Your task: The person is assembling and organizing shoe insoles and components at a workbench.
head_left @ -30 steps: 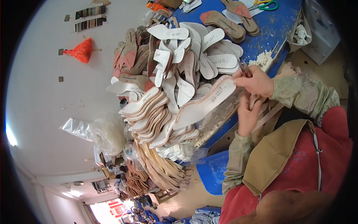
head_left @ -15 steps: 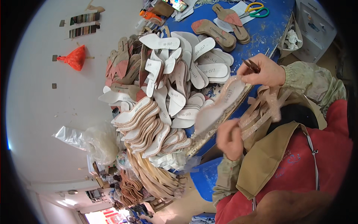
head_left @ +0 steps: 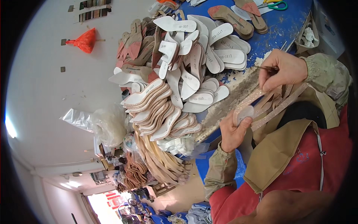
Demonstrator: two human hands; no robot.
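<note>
In my left hand is a shoe insole, its pale rounded end showing under my thumb. A glittery rose-gold strip runs along the insole's edge up to my right hand. That hand's thumb and fingertips pinch the strip, and a dark slim pointed tool is also held in it; its exact kind is hard to make out. More glittery strip hangs in loops beside my lap. The far part of the insole is hidden by my left hand.
White insoles lie heaped on the blue table, near a stack of glitter-edged insoles. Brown insoles and green-handled scissors lie at the back. Beige strips hang off the table's side. A blue stool stands below.
The insole has come down and nearer my body, with my left hand now gripping its rounded end. My right hand has shifted right and lower, and the view has moved.
</note>
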